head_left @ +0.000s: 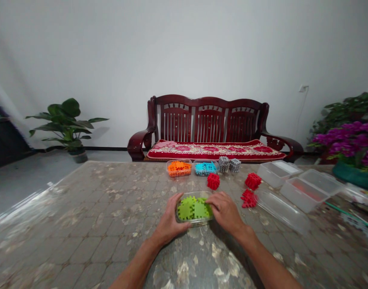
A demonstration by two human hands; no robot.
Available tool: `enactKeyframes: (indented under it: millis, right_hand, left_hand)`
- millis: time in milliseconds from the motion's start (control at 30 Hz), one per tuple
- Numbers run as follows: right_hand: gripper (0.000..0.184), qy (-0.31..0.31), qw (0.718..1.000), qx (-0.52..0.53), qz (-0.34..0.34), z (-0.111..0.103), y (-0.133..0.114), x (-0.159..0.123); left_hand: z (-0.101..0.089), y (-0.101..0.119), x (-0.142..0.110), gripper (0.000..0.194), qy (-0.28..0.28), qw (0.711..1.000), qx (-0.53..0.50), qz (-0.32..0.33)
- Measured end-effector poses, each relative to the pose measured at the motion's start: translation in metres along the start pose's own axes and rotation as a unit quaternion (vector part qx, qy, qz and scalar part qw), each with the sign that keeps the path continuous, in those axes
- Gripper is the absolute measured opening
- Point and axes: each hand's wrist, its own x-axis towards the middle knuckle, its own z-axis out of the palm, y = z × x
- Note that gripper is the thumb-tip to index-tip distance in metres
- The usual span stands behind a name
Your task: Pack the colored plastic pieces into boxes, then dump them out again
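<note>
Your left hand [171,217] clamps the clear tub [199,222] at left end, right hand [225,209] at its right edge, hold unclear; green tiles [187,208] look light, stiff: pinch edges.

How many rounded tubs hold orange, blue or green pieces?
3: green tub, held in the left hand; orange tub and blue tub, side by side near the far edge of the table, orange on the left. None appear hidden.

The patterned table [96,228] spans the lower frame. Around its centre stand two tubs [179,174] and two grey cubes [223,164]; toward the right — three red blocks [253,181], a lid [283,212], two boxes [296,196]. Whether the held tub [199,221] touches it — I cannot tell.
</note>
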Motion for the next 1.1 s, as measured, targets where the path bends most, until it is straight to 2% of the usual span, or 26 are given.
enactKeyframes:
  millis: [200,367,500,633,700,767,833,900,1100]
  right_hand:
    - [0.031,0.106,0.990,0.060,0.064,0.011,0.016,-0.010]
    - [0.026,0.119,0.983,0.118,0.074,0.021,0.021,-0.020]
    - [0.031,0.156,0.967,0.175,0.097,0.028,0.027,-0.023]
    - [0.044,0.185,0.938,0.233,0.176,0.038,0.038,-0.027]
    - [0.049,0.177,0.928,0.254,0.208,0.043,0.043,-0.028]
    - [0.051,0.168,0.925,0.259,0.221,0.046,0.047,-0.028]
    - [0.049,0.162,0.929,0.250,0.220,0.048,0.050,-0.027]
    - [0.046,0.158,0.932,0.244,0.218,0.048,0.050,-0.026]
    - [0.041,0.168,0.926,0.255,0.224,0.054,0.054,-0.024]
  left_hand:
    - [0.000,-0.002,-0.001,0.097,0.001,1.000,-0.010,-0.006]
    - [0.000,-0.002,-0.001,0.100,-0.007,0.999,-0.026,-0.027]
    - [-0.001,-0.002,0.000,0.099,0.003,0.998,-0.041,-0.037]
    - [-0.001,0.002,-0.002,0.084,0.073,0.997,0.036,0.006]
    - [-0.001,0.006,-0.006,0.068,0.120,0.986,0.108,0.044]
    - [-0.001,0.012,-0.011,0.047,0.145,0.970,0.179,0.075]
    - [0.000,0.019,-0.016,0.028,0.134,0.957,0.237,0.100]
    - [0.001,0.024,-0.018,0.019,0.102,0.948,0.276,0.120]
    - [0.006,0.024,-0.011,0.021,0.025,0.947,0.300,0.113]
